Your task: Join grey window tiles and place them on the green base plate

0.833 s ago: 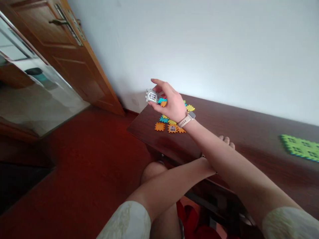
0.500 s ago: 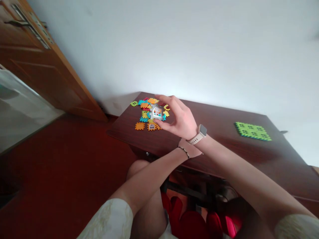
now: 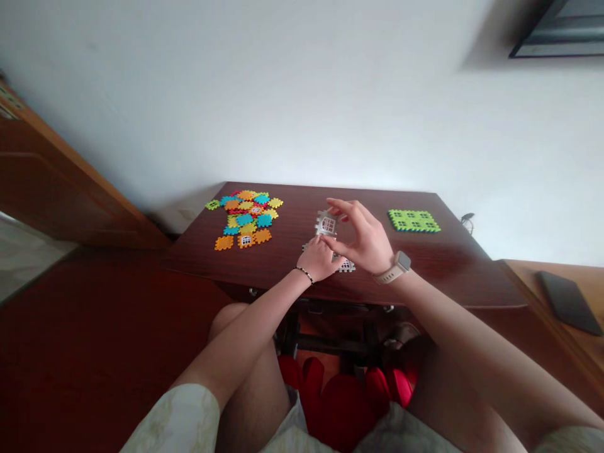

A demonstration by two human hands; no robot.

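Note:
On the dark wooden desk, my left hand lies over low white window pieces, with the rest of them mostly hidden beneath it. A white house-shaped plastic piece with a window stands just above that hand. My right hand curves around this piece, with the thumb near its base and the fingertips just above its top. I cannot tell whether it grips the piece. Left of both hands lies a heap of colourful interlocking puzzle pieces.
A green lattice panel lies on the desk's far right. A wooden door stands at the left, and a dark tablet lies on a wooden surface at the right. Red objects sit under the desk beyond my knees.
The view has swung left, showing more of the desk. The white piece has moved from above the heap to the heap's right. My left hand has come from the desk's edge onto the white pieces.

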